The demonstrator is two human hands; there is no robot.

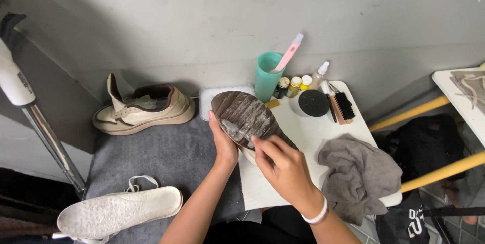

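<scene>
nearest the camera: right hand (284, 165), a white band at its wrist, fingers curled together on a small tool that is mostly hidden, pressed to the dark sole
left hand (224, 143): grip wrapped round the near edge of the shoe, thumb up along its side
shoe (245, 117): held sole-up between both hands, over the left edge of the white board (tread brown and dusty, paler patch at the middle)
white board (303, 128): lies across the table, carrying the small things
grey cloth (356, 173): crumpled on the board, just right of the right hand
loose sole (118, 213): white, lying tread-up at the near left on the grey mat (166, 153)
cream shoe (144, 107): on its side at the mat's far end, well apart from the hands
far row on the board: black round tin (313, 102), wooden brush (342, 107), small bottles (294, 86), teal cup (268, 76) with a pink brush (289, 52) standing in it
behind: grey wall (242, 16)
</scene>
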